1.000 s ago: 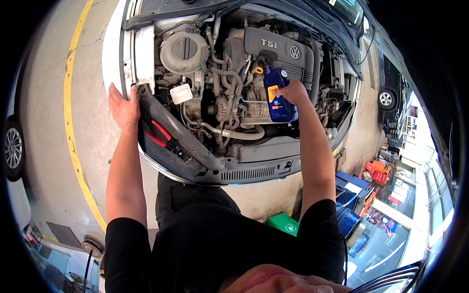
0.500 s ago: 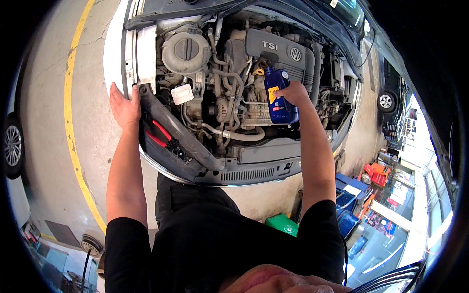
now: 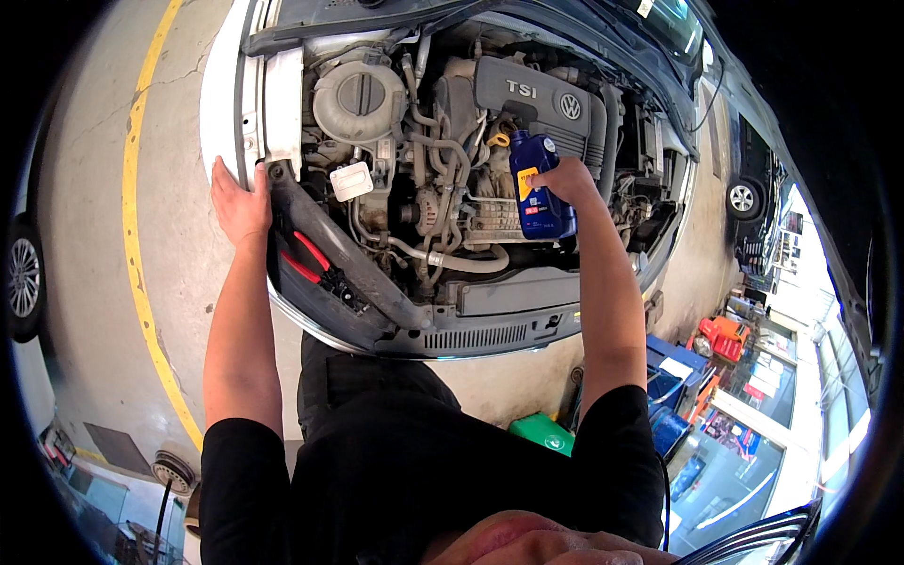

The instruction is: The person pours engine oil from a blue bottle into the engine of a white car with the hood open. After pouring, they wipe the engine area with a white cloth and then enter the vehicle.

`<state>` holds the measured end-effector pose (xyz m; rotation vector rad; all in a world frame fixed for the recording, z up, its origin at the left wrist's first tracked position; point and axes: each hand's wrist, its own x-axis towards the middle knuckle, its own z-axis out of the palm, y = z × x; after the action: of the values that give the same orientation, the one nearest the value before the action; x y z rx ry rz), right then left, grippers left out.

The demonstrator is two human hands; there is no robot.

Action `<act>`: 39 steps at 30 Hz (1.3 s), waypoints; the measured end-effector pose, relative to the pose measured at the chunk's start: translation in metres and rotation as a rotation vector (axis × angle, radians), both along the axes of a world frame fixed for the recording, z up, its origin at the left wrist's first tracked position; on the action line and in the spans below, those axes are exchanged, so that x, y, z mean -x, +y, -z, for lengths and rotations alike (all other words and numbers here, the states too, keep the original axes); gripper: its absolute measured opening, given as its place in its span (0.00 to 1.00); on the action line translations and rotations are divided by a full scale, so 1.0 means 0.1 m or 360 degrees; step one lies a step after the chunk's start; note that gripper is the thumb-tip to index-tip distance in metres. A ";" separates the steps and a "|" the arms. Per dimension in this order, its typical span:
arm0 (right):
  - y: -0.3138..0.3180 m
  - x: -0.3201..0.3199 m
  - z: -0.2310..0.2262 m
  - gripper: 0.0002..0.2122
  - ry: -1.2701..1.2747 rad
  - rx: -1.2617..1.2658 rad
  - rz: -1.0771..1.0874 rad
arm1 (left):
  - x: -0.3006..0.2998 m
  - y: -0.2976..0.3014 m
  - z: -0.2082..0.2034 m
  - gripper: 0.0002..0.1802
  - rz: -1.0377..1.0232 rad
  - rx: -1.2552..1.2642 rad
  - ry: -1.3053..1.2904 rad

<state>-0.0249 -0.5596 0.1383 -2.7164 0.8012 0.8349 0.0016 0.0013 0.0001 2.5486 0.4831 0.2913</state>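
Observation:
Gripped in my right hand is a dark blue oil bottle with a yellow label. It is tipped over the engine, its neck by the yellow dipstick handle and below the grey engine cover. Whether liquid runs out cannot be seen. My left hand lies flat on the edge of the white fender, fingers stretched out. Red-handled pliers rest close by in the recess at the car's front corner.
A round reservoir with a large cap and a small white-topped box stand in the engine bay's left part. Hoses cross its middle. A green container sits on the floor near the bumper. Blue equipment stands at the right.

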 end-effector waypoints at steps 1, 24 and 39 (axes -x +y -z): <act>0.01 0.00 -0.01 0.34 0.0001 -0.0020 -0.0001 | 0.00 0.00 0.00 0.50 0.0001 0.0001 -0.0003; 0.03 -0.24 -0.20 0.38 0.0204 0.0039 -0.0116 | -0.01 0.01 0.03 0.50 0.0005 -0.0012 -0.0007; 0.18 -0.59 -0.47 0.37 0.0455 0.0191 -0.0295 | -0.01 0.03 0.00 0.50 0.0001 0.0008 -0.0021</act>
<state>0.0345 -0.5420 0.1849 -2.8487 0.6761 1.2768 0.0029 0.0041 -0.0003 2.5403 0.4776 0.3059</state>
